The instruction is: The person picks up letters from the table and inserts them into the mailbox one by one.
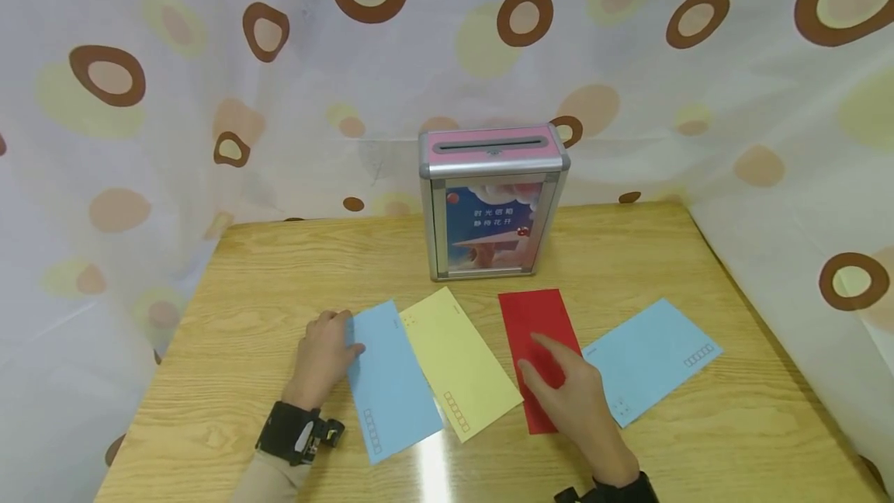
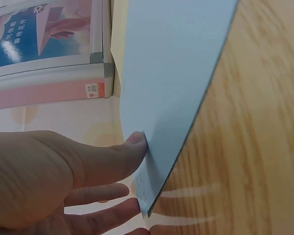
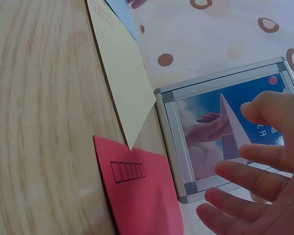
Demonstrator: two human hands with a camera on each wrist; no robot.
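Observation:
At the left of the group lies a blue envelope [image 1: 394, 390], its right edge beside a yellow envelope [image 1: 461, 363]. My left hand [image 1: 324, 355] holds its upper left end, thumb [image 2: 134, 147] on the paper and fingertips at the corner. My right hand [image 1: 569, 394] hovers over a red envelope [image 1: 538, 317] with its fingers spread and holding nothing. In the right wrist view a gap shows between that hand and the red envelope [image 3: 144, 196]. A second blue envelope [image 1: 656, 363] lies at the right, its near-left part partly behind my right hand.
A pink and silver box [image 1: 496, 204] with a slot in its top stands upright behind the envelopes. The wooden table [image 1: 293, 254] ends against a patterned curtain [image 1: 307, 99] at the back and sides.

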